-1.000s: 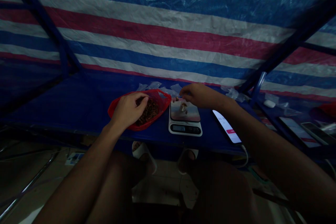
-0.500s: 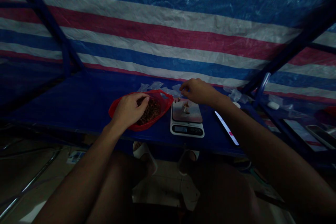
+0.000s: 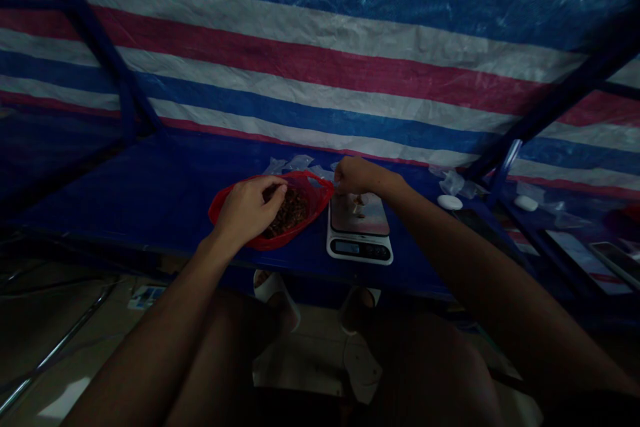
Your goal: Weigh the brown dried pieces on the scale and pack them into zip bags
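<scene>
A red plastic bag (image 3: 220, 203) lies open on the blue table, filled with small brown dried pieces (image 3: 293, 210). My left hand (image 3: 250, 207) rests over its left side, thumb and fingertips drawn together; whatever is between them is too dark to see. Right of the bag stands a white kitchen scale (image 3: 360, 251) with a lit display. A tiny cup-like item (image 3: 359, 207) with brown bits sits on its plate. My right hand (image 3: 353, 175) is closed above the plate's far left corner, beside the bag's handle, its fingertips mostly hidden.
Clear plastic bags (image 3: 299, 162) lie behind the red bag, and more crumpled plastic (image 3: 453, 181) lies at the right. A white oval object (image 3: 449, 202) is beyond my right forearm. Blue metal posts (image 3: 507, 163) and a striped tarp (image 3: 320, 70) bound the table.
My right hand has moved left and slightly nearer, from behind the scale to its far left corner. My right forearm now covers the bright phone-like slab. My left hand stays put.
</scene>
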{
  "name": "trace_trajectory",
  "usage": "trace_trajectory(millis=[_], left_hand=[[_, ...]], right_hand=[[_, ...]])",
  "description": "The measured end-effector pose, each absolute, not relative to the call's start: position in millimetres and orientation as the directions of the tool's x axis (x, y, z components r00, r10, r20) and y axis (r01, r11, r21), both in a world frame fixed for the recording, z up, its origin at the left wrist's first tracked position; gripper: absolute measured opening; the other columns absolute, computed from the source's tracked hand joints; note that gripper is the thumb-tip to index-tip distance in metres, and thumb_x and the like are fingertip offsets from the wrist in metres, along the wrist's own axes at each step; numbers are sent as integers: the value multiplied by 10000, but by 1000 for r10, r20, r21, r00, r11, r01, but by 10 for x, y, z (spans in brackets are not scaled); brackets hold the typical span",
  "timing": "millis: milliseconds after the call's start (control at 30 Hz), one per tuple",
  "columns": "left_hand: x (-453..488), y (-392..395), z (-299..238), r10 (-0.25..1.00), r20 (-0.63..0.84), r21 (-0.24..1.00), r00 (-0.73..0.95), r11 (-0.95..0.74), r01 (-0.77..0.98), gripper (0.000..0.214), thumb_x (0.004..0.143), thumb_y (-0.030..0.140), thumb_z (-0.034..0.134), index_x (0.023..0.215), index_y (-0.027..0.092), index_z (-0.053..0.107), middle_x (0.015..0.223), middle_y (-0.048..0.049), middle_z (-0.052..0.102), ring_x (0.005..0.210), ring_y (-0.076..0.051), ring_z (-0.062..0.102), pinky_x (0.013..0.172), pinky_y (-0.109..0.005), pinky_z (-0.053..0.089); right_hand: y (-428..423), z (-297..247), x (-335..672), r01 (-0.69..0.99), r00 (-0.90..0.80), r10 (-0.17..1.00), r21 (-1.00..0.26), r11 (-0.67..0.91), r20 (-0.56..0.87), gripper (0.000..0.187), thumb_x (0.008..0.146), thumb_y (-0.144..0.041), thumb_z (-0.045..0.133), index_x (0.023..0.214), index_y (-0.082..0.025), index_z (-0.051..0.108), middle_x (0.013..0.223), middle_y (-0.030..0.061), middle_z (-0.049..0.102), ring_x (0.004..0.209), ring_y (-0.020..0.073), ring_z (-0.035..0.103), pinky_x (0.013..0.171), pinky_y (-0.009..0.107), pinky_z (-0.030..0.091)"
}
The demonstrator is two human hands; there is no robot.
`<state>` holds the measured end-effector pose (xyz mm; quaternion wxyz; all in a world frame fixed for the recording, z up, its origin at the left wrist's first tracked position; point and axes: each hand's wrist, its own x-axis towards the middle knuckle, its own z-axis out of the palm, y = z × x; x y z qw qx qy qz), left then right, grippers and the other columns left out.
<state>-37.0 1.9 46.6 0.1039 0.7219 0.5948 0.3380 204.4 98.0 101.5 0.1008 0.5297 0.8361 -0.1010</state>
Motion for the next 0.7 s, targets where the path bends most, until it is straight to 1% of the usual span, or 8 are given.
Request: trace_trajectory(millis=[167, 367, 533, 700], left_hand=[[-372, 3, 467, 930, 363, 553, 59, -266, 789, 380, 1008, 432, 551, 1153, 227, 836, 1136, -66, 859, 1031, -280, 797, 948, -368, 582], [-368, -6, 469, 928, 368, 552, 63, -273, 788, 368, 1011, 435, 555, 1119, 226, 839, 1108, -72, 859, 981, -285, 798, 906, -385, 586], [-362, 3, 466, 922, 380, 541, 73, -285, 791, 359, 1008, 427, 561, 1101, 224, 842, 1086, -75, 858, 975, -284, 797, 913, -379, 580], [-362, 3, 469, 922, 379, 548, 72, -287, 786, 373, 1009, 427, 553, 1110, 211, 840, 1089, -77, 859, 964, -276, 795, 914, -371, 583]], right_hand=[[945, 1013, 2034, 913, -405, 865, -74, 402, -297, 205, 877, -121, 759, 1066, -110, 835, 1012, 146, 847, 858, 228, 788, 734, 282, 542], [890, 1022, 1959, 909, -411, 862, -60, 413, -295, 187, 895, -92, 698, 1017, -116, 838, 1023, 160, 845, 893, 231, 788, 703, 272, 539], [881, 983, 1938, 908, -417, 867, -84, 410, -274, 200, 901, -96, 703, 1055, -87, 830, 1006, 188, 844, 842, 245, 785, 658, 282, 534], [909, 934, 1960, 903, -430, 866, -115, 414, -256, 170, 883, -102, 720, 1014, -98, 828, 979, 181, 837, 818, 243, 776, 632, 282, 521]])
